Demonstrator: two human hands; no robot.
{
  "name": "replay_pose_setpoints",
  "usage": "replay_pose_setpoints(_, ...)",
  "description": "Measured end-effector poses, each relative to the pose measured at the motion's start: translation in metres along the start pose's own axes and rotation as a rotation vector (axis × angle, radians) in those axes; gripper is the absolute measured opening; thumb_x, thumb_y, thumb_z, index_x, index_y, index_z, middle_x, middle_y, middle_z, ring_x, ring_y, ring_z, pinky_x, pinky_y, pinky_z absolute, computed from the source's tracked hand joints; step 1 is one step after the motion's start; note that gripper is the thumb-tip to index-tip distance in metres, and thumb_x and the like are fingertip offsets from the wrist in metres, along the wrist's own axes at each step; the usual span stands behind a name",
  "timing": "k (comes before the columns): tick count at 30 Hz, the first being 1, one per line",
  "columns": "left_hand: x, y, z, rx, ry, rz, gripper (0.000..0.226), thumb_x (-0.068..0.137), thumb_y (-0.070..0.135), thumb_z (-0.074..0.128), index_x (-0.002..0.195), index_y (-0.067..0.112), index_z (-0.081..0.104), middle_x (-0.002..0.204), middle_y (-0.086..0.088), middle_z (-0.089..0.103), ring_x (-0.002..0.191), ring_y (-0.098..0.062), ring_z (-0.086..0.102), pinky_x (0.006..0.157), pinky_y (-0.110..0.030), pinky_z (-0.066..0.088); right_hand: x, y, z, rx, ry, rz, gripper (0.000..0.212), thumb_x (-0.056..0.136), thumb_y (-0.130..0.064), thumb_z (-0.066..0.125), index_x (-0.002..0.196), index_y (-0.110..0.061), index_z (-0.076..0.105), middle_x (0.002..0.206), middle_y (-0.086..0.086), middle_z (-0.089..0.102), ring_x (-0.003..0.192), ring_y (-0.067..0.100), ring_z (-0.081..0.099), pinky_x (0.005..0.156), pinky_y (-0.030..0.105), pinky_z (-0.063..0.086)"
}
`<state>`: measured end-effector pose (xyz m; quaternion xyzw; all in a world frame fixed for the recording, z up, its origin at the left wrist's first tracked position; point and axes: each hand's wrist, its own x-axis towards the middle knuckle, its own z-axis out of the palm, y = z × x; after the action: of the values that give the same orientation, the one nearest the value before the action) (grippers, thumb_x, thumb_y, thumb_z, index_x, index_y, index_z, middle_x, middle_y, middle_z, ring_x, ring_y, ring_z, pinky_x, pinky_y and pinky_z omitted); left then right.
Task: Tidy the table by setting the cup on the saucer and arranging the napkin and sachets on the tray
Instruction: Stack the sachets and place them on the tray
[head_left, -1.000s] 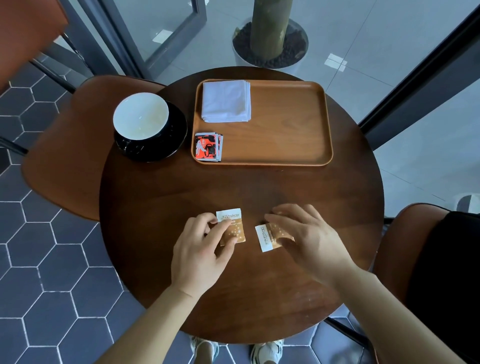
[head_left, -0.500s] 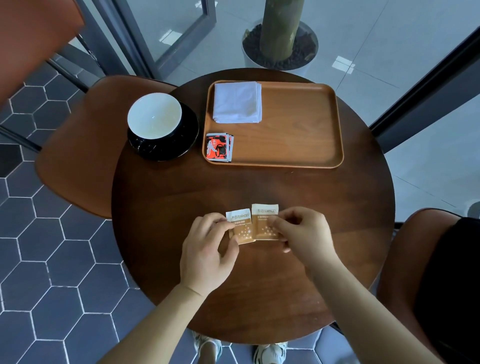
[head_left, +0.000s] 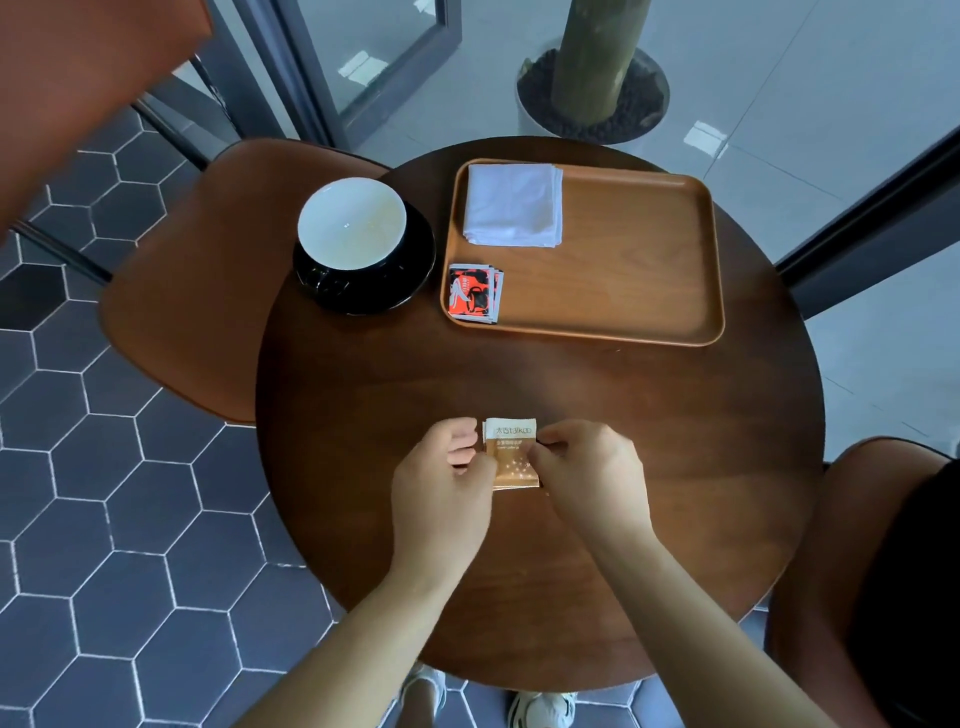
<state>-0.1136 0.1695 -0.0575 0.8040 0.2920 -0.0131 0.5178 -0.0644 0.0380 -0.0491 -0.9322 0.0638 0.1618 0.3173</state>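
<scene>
Here we are, low in the middle of the frame: the left hand (head_left: 441, 483) and the right hand (head_left: 587, 478) meet over the brown sachets (head_left: 511, 452). Each pinches one side edge, fingers curled in close. I read a sliver of a second packet under the top one, so I take it as a small stack, though I can't be sure. It sits just above the table (head_left: 519, 384), or on it; I can't tell which.

Up-frame, the cup (head_left: 351, 223) sits on the saucer (head_left: 410, 270), the napkin (head_left: 511, 205) lies in the tray's upper-left corner, and the red sachets (head_left: 474, 293) fill its lower-left corner.

Now the bit that matters: the tray (head_left: 649, 312) lies straight up the frame from the hands, a touch right. The stack's long axis runs up-down, matching the red ones (no turning needed, I'd say). The right hand sits under the bare tray floor, so I'd back it for the carry.
</scene>
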Motion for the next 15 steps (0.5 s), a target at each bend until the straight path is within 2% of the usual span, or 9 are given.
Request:
replay_pose_setpoints(2,-0.003,0.008,0.003,-0.141,0.002,-0.113,0.034,0.087,0.009,0.060,0.117,0.023,0.068,0.105,0.015,0.070,0.093,0.013,0.063,0.073,-0.007,0.051,0.000,-0.002,0.001,0.034,-0.019,0.026,0.012,0.084,-0.022,0.067,0.085,-0.017,0.078,0.071,-0.003,0.073,0.071,0.020,0.069,0.065,0.031,0.056)
replay_pose_setpoints(5,-0.004,0.015,0.007,-0.241,0.026,-0.206,0.037,0.087,0.008,0.059,0.121,0.021,0.066,0.110,0.008,0.072,0.097,-0.002,0.068,0.084,-0.021,0.057,0.000,-0.001,0.000,0.075,-0.038,0.055,0.013,0.084,-0.019,0.066,0.088,-0.018,0.078,0.071,-0.004,0.073,0.068,0.019,0.070,0.067,0.034,0.058)
replay_pose_setpoints(6,-0.005,0.015,0.008,-0.258,0.027,-0.221,0.038,0.087,0.008,0.059,0.122,0.021,0.066,0.110,0.007,0.071,0.098,-0.005,0.068,0.083,-0.022,0.057,0.001,0.000,0.000,0.088,-0.044,0.068,0.013,0.084,-0.019,0.066,0.089,-0.019,0.078,0.071,-0.004,0.073,0.069,0.018,0.070,0.068,0.034,0.058)
replay_pose_setpoints(11,-0.004,0.014,0.013,-0.359,0.031,-0.272,0.038,0.086,0.003,0.059,0.120,0.020,0.067,0.107,0.007,0.072,0.095,-0.003,0.069,0.064,-0.008,0.051,0.003,0.005,-0.001,0.242,-0.062,0.155,0.008,0.084,-0.021,0.070,0.084,-0.021,0.078,0.067,-0.004,0.075,0.062,0.014,0.072,0.069,0.039,0.061)
replay_pose_setpoints(15,-0.007,0.014,0.016,-0.389,0.025,-0.282,0.036,0.087,0.003,0.059,0.117,0.019,0.069,0.107,0.007,0.072,0.098,-0.004,0.069,0.065,-0.007,0.051,0.005,0.008,-0.001,0.327,-0.082,0.193,0.006,0.084,-0.018,0.072,0.083,-0.020,0.078,0.068,-0.004,0.075,0.056,0.014,0.073,0.067,0.044,0.063)
